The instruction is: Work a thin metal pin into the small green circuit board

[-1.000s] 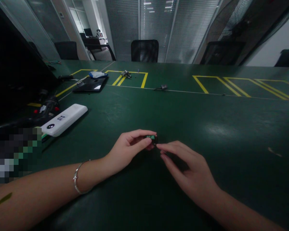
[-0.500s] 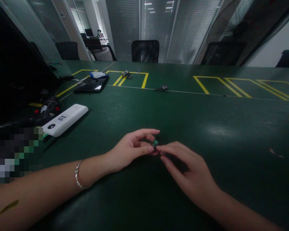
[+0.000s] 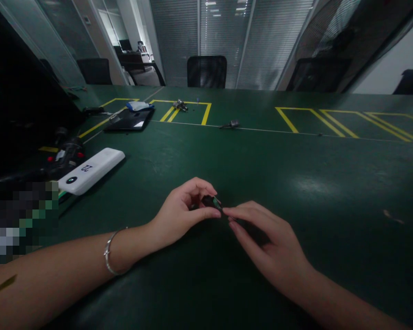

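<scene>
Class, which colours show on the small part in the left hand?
Black and green on the small part, in the head view.

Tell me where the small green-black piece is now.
In the head view, the green-black piece is in the left hand, just left of the right hand.

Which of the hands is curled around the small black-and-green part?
The left hand, with the silver bracelet on its wrist: its fingers curl around the black-and-green part. The right hand only has fingertips near the part's edge.

Dim light leaves a soft glare point(image 3: 315, 185) on the green table point(image 3: 192, 151).
</scene>
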`<control>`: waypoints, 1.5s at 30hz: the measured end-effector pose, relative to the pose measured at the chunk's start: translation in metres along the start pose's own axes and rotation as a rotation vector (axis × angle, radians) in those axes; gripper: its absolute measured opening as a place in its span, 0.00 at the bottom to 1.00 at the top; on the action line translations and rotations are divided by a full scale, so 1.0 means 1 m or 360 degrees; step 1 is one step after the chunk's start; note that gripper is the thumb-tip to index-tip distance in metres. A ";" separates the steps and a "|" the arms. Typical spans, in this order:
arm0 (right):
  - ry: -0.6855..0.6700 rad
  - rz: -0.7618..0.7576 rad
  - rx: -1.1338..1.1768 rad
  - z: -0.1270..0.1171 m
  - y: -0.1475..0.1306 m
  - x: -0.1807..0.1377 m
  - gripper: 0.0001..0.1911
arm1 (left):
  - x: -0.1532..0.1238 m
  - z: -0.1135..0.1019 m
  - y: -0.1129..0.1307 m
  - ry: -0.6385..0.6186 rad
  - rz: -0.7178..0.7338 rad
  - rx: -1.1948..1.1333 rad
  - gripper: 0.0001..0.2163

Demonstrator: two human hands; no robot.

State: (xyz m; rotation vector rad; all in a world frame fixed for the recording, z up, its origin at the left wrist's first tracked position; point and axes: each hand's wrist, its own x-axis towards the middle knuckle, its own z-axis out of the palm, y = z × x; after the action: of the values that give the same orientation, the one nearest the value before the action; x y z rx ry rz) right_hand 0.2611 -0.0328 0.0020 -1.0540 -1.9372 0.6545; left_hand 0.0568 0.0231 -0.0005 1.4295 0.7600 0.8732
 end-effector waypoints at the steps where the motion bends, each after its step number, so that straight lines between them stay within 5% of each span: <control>1: 0.0000 0.0003 -0.0008 0.000 0.000 0.000 0.17 | 0.000 0.000 0.000 0.0014 0.0001 0.0008 0.14; 37: 0.0087 0.0000 -0.0005 -0.001 -0.001 0.000 0.17 | 0.000 0.004 -0.002 0.0031 -0.0161 -0.0457 0.06; 40: 0.0111 0.0016 -0.0018 -0.002 -0.001 -0.001 0.17 | 0.000 0.001 -0.002 -0.0016 -0.0111 -0.0249 0.05; 45: 0.0135 0.0035 -0.0027 -0.001 0.001 0.000 0.16 | -0.001 -0.002 0.004 -0.0324 0.0174 0.0769 0.06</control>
State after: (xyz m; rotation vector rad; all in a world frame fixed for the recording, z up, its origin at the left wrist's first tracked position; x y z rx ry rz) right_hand 0.2624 -0.0327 0.0019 -1.0979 -1.8635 0.5970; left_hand 0.0541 0.0228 0.0033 1.9699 0.7736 0.6334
